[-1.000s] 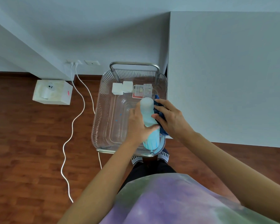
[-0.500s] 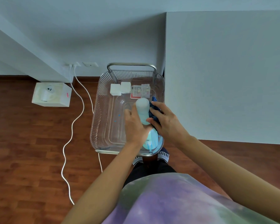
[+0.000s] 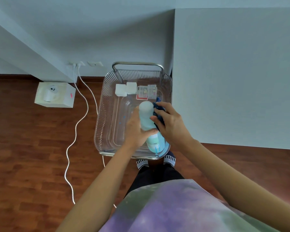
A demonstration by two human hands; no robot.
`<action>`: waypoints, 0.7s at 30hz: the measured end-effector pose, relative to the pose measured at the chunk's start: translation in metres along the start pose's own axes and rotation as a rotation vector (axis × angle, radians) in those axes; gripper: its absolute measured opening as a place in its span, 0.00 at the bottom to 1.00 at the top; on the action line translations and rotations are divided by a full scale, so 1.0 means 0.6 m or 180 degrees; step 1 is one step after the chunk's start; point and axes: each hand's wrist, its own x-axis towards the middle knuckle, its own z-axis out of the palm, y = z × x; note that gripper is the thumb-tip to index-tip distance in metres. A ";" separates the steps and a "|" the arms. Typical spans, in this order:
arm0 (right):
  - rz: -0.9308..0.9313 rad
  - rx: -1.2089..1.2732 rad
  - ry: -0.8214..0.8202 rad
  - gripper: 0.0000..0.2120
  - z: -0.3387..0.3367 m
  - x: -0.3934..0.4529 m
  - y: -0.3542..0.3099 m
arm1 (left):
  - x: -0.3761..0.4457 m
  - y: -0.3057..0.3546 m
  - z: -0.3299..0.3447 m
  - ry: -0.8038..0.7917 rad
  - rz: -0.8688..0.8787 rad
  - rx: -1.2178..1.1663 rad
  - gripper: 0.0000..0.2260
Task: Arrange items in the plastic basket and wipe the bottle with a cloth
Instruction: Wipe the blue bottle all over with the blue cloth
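Over a wooden floor, above the clear plastic basket (image 3: 107, 114), my left hand (image 3: 137, 129) grips the bottle (image 3: 148, 123); my right hand (image 3: 170, 124), pinching the blue cloth (image 3: 158, 111), has slid up its side, so wiping continues

Clear ribbed plastic basket (image 3: 104, 118) with a glossy sheen, on a frame with a shiny metal handle (image 3: 137, 64) at the far end; frosted, matt pale-blue plastic bottle (image 3: 146, 114); soft dark-blue cloth (image 3: 159, 113) crumpled against it; the floor (image 3: 32, 148) is polished reddish wood, the wall (image 3: 233, 72) smooth and matt
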 end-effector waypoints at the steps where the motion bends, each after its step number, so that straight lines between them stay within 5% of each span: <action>1: -0.0033 -0.0087 -0.0006 0.11 0.003 -0.005 -0.004 | -0.003 0.005 0.010 0.0245 0.0001 0.0035 0.34; 5: -0.0223 -0.0366 -0.0200 0.14 0.023 -0.026 -0.026 | 0.000 0.019 0.037 0.0780 -0.0214 0.0539 0.23; 8: 0.0057 0.0073 -0.0019 0.12 0.008 -0.015 -0.019 | 0.010 0.011 0.020 0.0455 -0.0186 0.0727 0.32; 15: 0.0219 0.0442 -0.0091 0.10 -0.025 -0.001 0.014 | 0.057 0.001 -0.032 -0.0736 -0.0794 -0.0564 0.41; 21: 0.0432 0.0530 0.0310 0.13 -0.023 -0.010 0.025 | 0.039 0.000 -0.001 -0.0118 -0.0236 0.0013 0.36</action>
